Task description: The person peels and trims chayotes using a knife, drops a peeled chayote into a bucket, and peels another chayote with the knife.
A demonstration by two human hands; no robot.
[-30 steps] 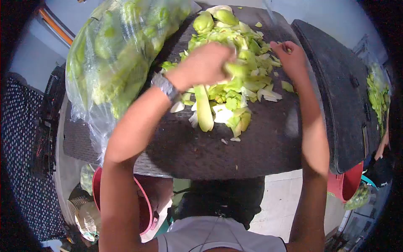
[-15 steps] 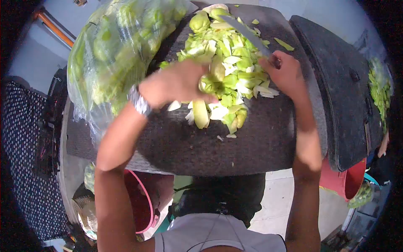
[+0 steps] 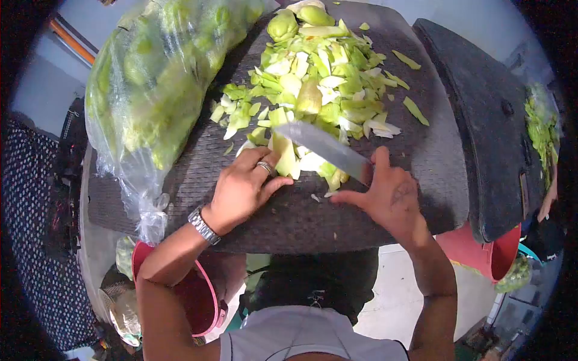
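Note:
A heap of chopped chayote (image 3: 355,72), pale green and white, lies on the dark textured board (image 3: 271,225). My left hand (image 3: 244,186), with a ring and a metal watch, is at the front edge of the heap. Its bent fingers and thumb are against a long pale green chayote slice (image 3: 284,153). In my right hand (image 3: 388,195) is a knife (image 3: 328,147); its wide blade, slightly blurred, points left across the front of the pile. The handle is mostly hidden by my palm. Two whole chayotes (image 3: 282,26) sit at the back of the heap.
A knotted clear plastic bag (image 3: 141,108) full of chayotes lies at the left. Several green slivers (image 3: 415,111) are scattered right of the heap. A dark case-like panel (image 3: 475,120) stands at the right. Below the board are a pink-rimmed bucket (image 3: 208,289) and a red bucket (image 3: 509,256).
My left hand has moved down from over the heap to its front edge. My right hand has brought the knife down from the back right to the front. Some pieces have spread leftward.

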